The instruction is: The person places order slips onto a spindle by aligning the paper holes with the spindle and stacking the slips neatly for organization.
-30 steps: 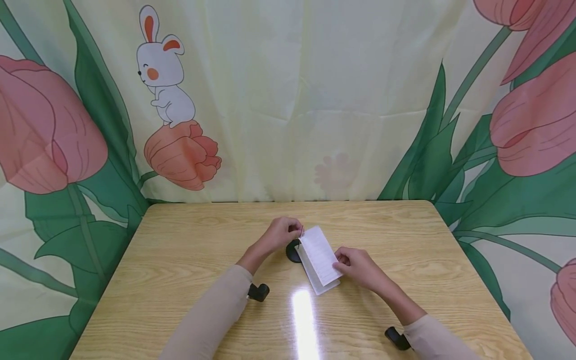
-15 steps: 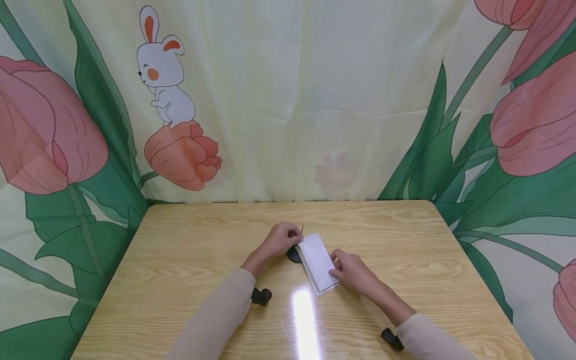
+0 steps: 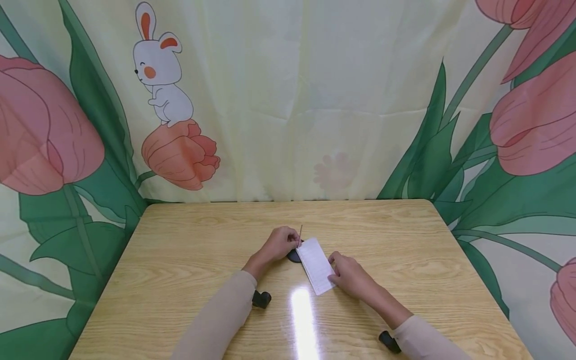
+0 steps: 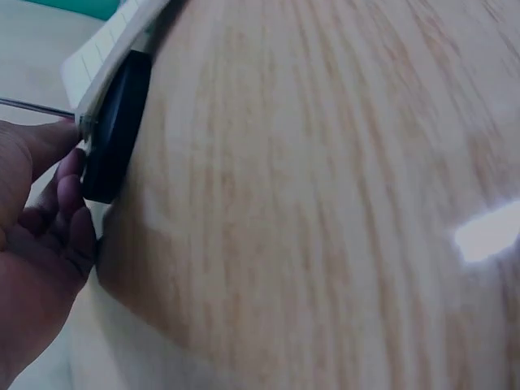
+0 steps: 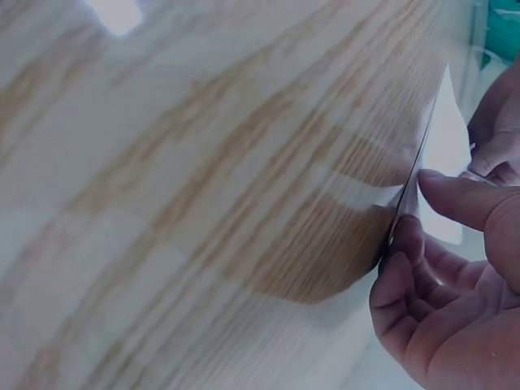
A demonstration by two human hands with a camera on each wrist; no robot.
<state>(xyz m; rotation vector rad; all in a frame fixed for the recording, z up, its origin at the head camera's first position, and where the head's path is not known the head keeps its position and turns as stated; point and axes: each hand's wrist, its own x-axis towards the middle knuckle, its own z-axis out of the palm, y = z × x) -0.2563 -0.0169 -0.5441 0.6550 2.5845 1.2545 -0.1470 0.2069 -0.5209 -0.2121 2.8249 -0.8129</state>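
Note:
A small stack of white paper slips (image 3: 316, 267) lies at mid-table, its upper left corner at a thin upright metal spike (image 3: 300, 234). The spike rises from a round black base (image 3: 293, 257), partly covered by the paper and my left hand. My left hand (image 3: 279, 242) pinches the paper's corner beside the spike; the left wrist view shows the thumb on top and the fingers (image 4: 71, 191) near the black base (image 4: 120, 130). My right hand (image 3: 353, 275) pinches the slips' right edge near its lower end, thumb (image 5: 455, 195) above and fingers beneath.
A black wrist device (image 3: 262, 299) sits at the left sleeve, another (image 3: 389, 342) at the right. The wooden table (image 3: 193, 250) carries a bright light reflection. Behind its far edge hangs a curtain (image 3: 288, 125) printed with tulips and a rabbit.
The top sheet, raised and spread apart from the lower one, has come down over it. More spike shows above the paper. My left hand has lowered; the right has shifted slightly left.

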